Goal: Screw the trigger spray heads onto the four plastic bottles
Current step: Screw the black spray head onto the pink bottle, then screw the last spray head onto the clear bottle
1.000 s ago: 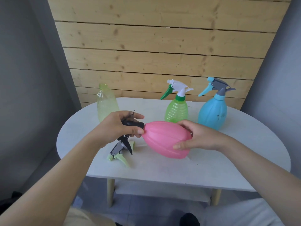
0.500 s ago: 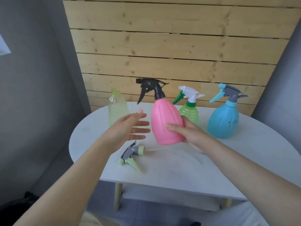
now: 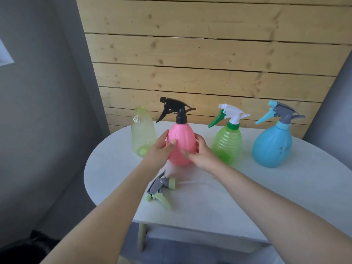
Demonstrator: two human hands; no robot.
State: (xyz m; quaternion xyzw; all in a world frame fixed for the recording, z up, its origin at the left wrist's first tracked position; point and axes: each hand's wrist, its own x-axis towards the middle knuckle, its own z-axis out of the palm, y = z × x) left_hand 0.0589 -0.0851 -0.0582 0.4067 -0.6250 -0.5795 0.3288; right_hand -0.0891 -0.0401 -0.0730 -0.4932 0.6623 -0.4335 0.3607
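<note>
Both hands cup the upright pink bottle, left hand and right hand each in a curled grip, while the last loose head lies flat on the worktop just below the left wrist, the nearer arm, headless bottle standing to the left.

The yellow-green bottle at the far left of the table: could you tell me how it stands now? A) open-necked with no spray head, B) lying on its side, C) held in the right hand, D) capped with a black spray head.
A: the yellow-green bottle stands upright with a bare open neck, while a loose spray head lies on the table.
</note>
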